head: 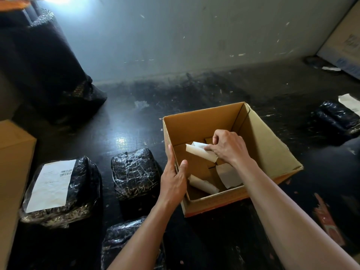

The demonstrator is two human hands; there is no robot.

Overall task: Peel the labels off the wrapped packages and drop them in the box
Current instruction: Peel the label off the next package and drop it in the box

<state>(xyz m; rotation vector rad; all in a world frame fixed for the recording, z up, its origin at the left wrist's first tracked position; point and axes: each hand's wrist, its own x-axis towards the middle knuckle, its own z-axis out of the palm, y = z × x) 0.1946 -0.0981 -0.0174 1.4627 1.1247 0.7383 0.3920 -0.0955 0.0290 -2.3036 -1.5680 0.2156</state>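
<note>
So the open brown cardboard box (272, 151) sits on the dark glossy floor (126, 123), a bit to the 4 o'clock side of centre. The left hand (174, 177) is clamped on the box's 9 o'clock wall, thumb inside, fingers down the outside. The right hand (228, 147) is over the box opening, fingertips pinched on a curled white peeled label (198, 152) that hangs inside the box, not touching the bottom as far as I can see.

Down in the box there's already a rolled white label (204, 185) near the 7 o'clock corner and a flatter brownish-white paper piece (228, 175) just beside it.

Out at 8 o'clock there's a big black plastic-wrapped package (81, 191) with a white barcode shipping label (51, 185) stuck on top. Between it and the box sits a smaller black wrapped package (134, 172), no label showing. Another black wrapped package (124, 240) sits at 6 o'clock, partly under the left forearm, and one more black wrapped bundle (337, 115) lies well apart at 3 o'clock.
</note>
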